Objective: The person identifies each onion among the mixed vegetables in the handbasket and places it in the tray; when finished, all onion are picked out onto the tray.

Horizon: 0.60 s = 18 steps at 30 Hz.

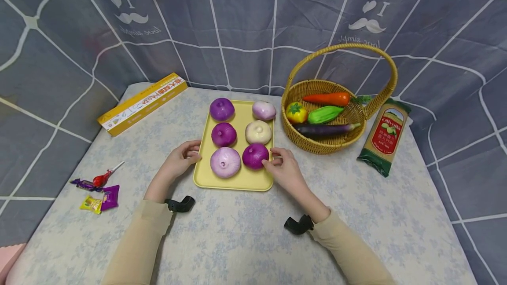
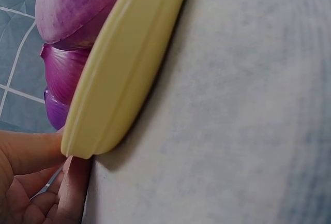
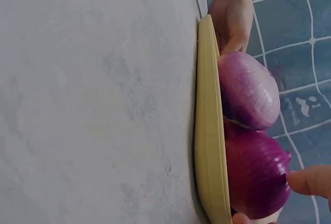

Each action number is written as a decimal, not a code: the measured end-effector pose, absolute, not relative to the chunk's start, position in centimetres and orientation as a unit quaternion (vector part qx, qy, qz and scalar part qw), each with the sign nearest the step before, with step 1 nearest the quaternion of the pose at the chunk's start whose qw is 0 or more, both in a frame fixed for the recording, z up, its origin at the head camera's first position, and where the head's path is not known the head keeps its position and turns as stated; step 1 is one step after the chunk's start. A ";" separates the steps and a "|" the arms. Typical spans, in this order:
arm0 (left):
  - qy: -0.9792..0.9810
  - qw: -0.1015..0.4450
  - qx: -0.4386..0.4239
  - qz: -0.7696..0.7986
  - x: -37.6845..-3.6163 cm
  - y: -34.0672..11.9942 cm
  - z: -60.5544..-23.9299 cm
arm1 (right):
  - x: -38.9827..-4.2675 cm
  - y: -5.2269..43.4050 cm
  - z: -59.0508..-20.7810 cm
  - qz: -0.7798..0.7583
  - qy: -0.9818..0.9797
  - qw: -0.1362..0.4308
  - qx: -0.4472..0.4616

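Observation:
A yellow tray (image 1: 233, 184) lies on the table with several onions in two columns, some deep purple, some pale. At its left side, my left hand (image 1: 183, 158) grips the edge, the thumb (image 2: 36, 151) above and fingers beneath. My right hand (image 1: 286, 168) is at the right edge, next to the front right purple onion (image 1: 253, 156). The right thumb (image 3: 313, 180) reaches over beside that onion's top, apart from the fingers, whose tips show by the tray's rim. Whether they touch the onion is unclear. A pale purple onion (image 1: 225, 162) sits beside it, front left.
A wicker basket (image 1: 317, 145) with a carrot, an eggplant and other vegetables stands behind on the right. A pasta packet (image 1: 386, 135) lies beyond it. At the back left is a long pasta box (image 1: 144, 104). Candies (image 1: 110, 197) and a lollipop (image 1: 101, 179) lie left.

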<state>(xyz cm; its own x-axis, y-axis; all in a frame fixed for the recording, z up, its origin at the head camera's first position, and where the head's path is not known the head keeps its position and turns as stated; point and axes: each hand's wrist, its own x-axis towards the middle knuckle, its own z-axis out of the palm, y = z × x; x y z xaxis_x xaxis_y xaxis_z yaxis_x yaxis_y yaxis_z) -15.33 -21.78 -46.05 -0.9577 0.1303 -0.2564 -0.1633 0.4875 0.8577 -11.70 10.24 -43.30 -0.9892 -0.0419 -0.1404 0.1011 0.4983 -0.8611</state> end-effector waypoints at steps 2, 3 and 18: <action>0.849 0.144 -0.010 0.509 -15.2 -21.8 -45.9 | -11.7 10.4 -43.2 -0.501 0.863 0.067 0.018; 0.848 0.143 -0.009 0.510 -15.2 -21.8 -45.8 | -11.6 10.4 -43.2 -0.502 0.862 0.066 0.018; 0.860 0.154 -0.015 0.486 -14.5 -22.6 -45.0 | -11.1 12.1 -42.2 -0.542 0.837 0.068 -0.002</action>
<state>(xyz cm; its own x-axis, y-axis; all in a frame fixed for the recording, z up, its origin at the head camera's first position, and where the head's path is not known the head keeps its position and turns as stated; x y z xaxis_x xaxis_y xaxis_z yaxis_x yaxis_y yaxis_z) -14.52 -22.61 -45.00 -0.9522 0.1244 -0.2791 -0.1750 0.5268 0.8318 -11.08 12.06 -42.20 -0.9907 -0.0765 -0.1125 0.0714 0.4115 -0.9086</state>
